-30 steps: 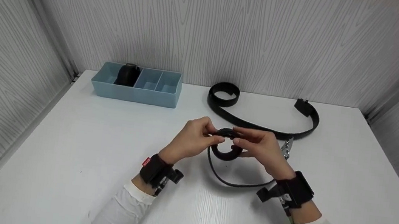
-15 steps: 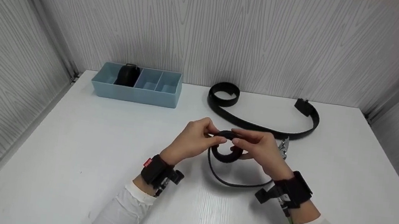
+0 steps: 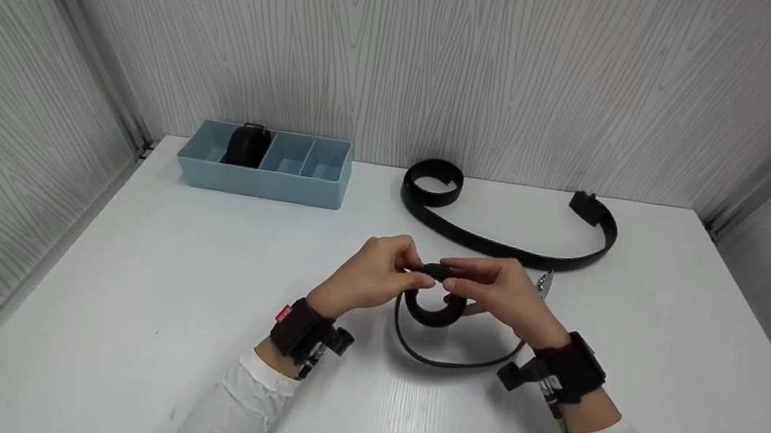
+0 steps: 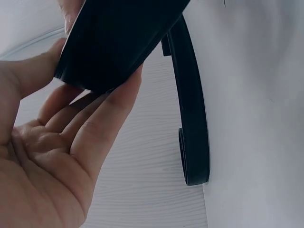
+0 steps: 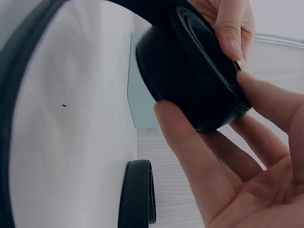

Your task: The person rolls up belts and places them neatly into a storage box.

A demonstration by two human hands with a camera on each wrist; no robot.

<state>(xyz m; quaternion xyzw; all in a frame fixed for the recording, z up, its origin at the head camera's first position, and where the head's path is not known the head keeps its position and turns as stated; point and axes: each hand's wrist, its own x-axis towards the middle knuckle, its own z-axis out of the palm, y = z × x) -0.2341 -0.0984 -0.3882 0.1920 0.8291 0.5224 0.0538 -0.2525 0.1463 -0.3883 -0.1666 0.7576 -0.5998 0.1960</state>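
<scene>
Both hands hold a partly rolled black belt [image 3: 432, 303] above the middle of the white table [image 3: 125, 302]. My left hand [image 3: 378, 274] pinches the coil's left side [image 4: 114, 42], thumb on top and fingers beneath. My right hand [image 3: 494, 289] grips its right side [image 5: 190, 80]. The unrolled tail [image 3: 445, 360] loops on the table below the hands and runs to a silver buckle [image 3: 543, 283] beside the right hand.
A second black belt [image 3: 499, 245] lies unrolled behind the hands, curled at its left end [image 3: 433, 178]. A light blue divided tray [image 3: 264, 183] stands at the back left with a rolled dark belt [image 3: 246, 144] in its left compartment. Grey panel walls enclose the table.
The coil has turned a little in my hands and both hands have dropped slightly. The loose tail has shortened and the buckle has slid closer to the right hand.
</scene>
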